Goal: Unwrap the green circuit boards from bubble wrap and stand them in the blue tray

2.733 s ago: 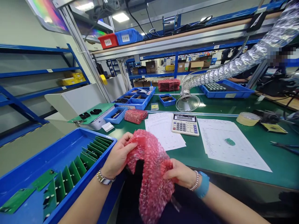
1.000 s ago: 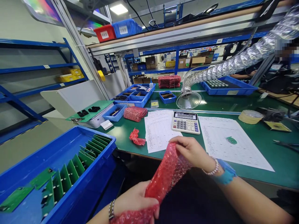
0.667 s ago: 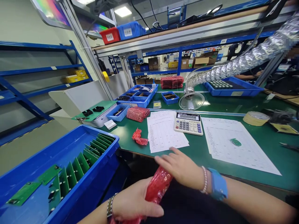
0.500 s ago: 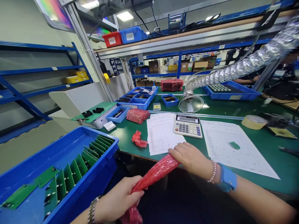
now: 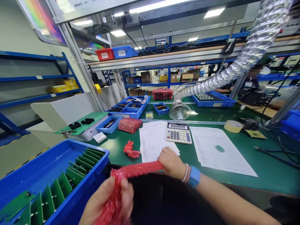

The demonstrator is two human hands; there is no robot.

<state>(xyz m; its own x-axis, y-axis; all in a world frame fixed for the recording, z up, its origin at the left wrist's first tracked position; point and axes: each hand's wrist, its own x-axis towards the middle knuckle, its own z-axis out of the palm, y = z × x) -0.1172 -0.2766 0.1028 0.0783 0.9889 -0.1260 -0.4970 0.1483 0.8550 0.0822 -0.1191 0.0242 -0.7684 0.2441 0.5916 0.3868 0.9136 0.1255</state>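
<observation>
A long strip of red bubble wrap (image 5: 138,169) is stretched between my two hands in front of the green bench (image 5: 269,168). My left hand (image 5: 106,203), low and near the camera, is closed round its bunched lower end. Gripping the other end at the bench's front edge is my right hand (image 5: 170,163), with a bead bracelet and a blue wrist strap. A small crumpled piece of red wrap (image 5: 130,149) lies on the bench just beyond the strip.
A blue tray (image 5: 47,162) of upright green circuit boards (image 5: 77,164) sits at my left. Printed sheets (image 5: 152,139), a calculator (image 5: 178,132), a tape roll (image 5: 233,126), a red wrapped bundle (image 5: 129,124), small blue bins (image 5: 127,107) and a silver extraction hose (image 5: 234,70) occupy the bench.
The loose bubble wrap sheet was pulled out and twisted into a long strip. My left hand has risen with its end, and the view has tilted up.
</observation>
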